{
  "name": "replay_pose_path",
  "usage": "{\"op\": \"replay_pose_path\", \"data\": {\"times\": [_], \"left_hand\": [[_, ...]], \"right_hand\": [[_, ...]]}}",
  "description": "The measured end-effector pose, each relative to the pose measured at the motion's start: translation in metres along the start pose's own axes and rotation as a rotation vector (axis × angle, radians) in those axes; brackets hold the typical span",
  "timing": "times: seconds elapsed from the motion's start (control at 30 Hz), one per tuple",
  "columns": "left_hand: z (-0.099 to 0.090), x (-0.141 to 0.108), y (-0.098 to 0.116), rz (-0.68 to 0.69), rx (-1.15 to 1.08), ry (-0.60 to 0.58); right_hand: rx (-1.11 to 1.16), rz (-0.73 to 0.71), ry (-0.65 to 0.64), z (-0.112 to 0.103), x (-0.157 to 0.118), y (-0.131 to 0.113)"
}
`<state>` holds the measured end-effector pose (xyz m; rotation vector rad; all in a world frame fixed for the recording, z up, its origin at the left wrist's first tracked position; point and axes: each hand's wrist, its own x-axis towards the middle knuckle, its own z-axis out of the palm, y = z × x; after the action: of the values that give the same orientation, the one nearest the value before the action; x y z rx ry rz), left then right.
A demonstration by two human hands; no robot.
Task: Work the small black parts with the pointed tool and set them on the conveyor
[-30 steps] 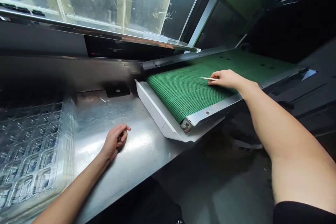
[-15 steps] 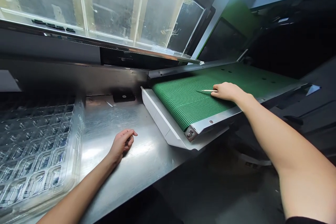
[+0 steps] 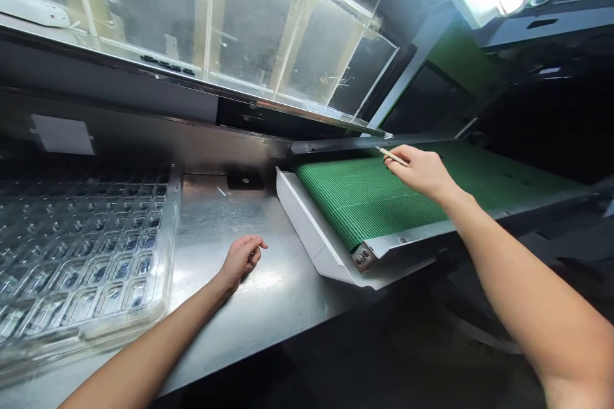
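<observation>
My right hand (image 3: 418, 171) is closed in a pinch around a thin, pale, pen-like stick (image 3: 394, 156). The stick points to the upper left, and its exact kind cannot be made out. Beneath that hand runs a green mesh conveyor belt (image 3: 355, 195), with the hand over its far part. My left hand (image 3: 242, 261) lies loosely curled on the metal table (image 3: 288, 313), with nothing visible in its fingers. It is between the belt's end and the clear plastic trays (image 3: 110, 249).
A white angled chute (image 3: 307, 233) borders the belt's near end. Above the table hangs a clear-panelled cover (image 3: 259, 25) with a metal lower edge. Flat against the back wall is a white card (image 3: 63, 135). A small black plate (image 3: 245, 180) lies at the table's rear.
My right hand has lifted and tilted the stick, whose tip was low over the belt. The view has swung left, bringing more of the trays into sight. My left hand stays on the table.
</observation>
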<state>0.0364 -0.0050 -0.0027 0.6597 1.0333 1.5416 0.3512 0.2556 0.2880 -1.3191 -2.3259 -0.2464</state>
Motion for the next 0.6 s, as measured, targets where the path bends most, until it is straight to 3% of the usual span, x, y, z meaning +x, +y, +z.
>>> {"op": "replay_pose_path", "data": {"times": [0.07,0.13,0.2,0.27,0.37,0.47,0.6], "left_hand": [[0.0,0.0,0.0,0.006,-0.022,0.007],[0.001,-0.001,0.001,0.007,-0.047,0.013],[0.001,-0.002,0.002,0.012,-0.071,0.018],[0.0,-0.001,0.002,0.019,-0.102,0.027],[-0.002,0.002,0.001,0.035,-0.172,0.071],[-0.004,0.005,-0.001,0.036,-0.232,0.112],[-0.004,0.007,-0.002,0.048,-0.269,0.176]], "right_hand": [[0.376,-0.099,0.08,-0.005,-0.034,-0.069],[0.701,-0.191,0.047,0.003,-0.076,-0.137],[0.972,-0.265,-0.05,0.026,-0.116,-0.193],[1.192,-0.26,-0.203,0.065,-0.141,-0.229],[1.372,-0.138,-0.286,0.14,-0.148,-0.25],[1.439,-0.005,-0.346,0.203,-0.137,-0.251],[1.346,-0.059,-0.381,0.241,-0.134,-0.25]]}}
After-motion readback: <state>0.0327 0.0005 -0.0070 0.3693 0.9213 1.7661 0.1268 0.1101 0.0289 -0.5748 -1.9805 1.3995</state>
